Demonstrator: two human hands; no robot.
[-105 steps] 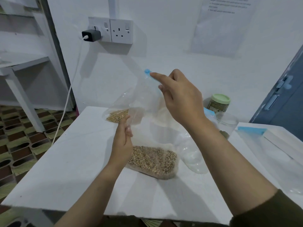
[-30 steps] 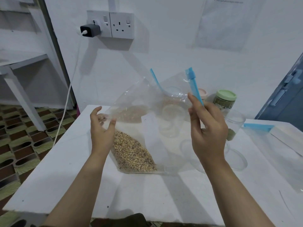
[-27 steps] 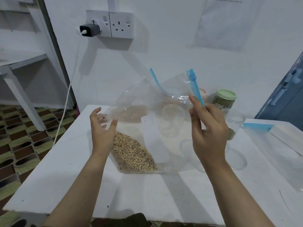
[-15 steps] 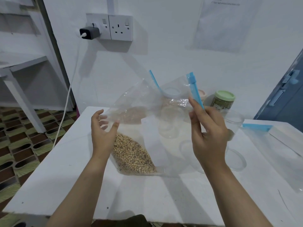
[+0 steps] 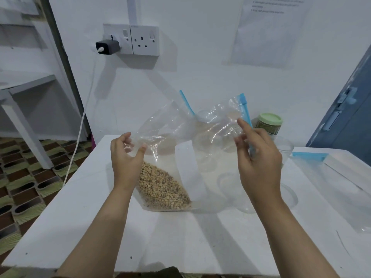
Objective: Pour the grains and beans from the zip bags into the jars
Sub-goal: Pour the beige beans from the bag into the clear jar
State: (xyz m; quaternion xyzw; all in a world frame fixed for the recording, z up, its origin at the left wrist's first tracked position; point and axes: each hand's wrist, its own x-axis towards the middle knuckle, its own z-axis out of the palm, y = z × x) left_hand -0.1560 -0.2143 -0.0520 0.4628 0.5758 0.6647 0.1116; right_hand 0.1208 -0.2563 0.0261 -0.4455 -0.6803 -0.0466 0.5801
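Right hand [image 5: 259,157] has loosened its grip on the zip bag [image 5: 180,149] (left hand [image 5: 125,157] pinches it).

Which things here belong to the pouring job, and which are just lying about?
For the job:
- zip bag, held by left hand and right hand
- beans inside it
- open clear jar

Lying about:
- green-lidded jar
- flat bag
- charger
- wall paper
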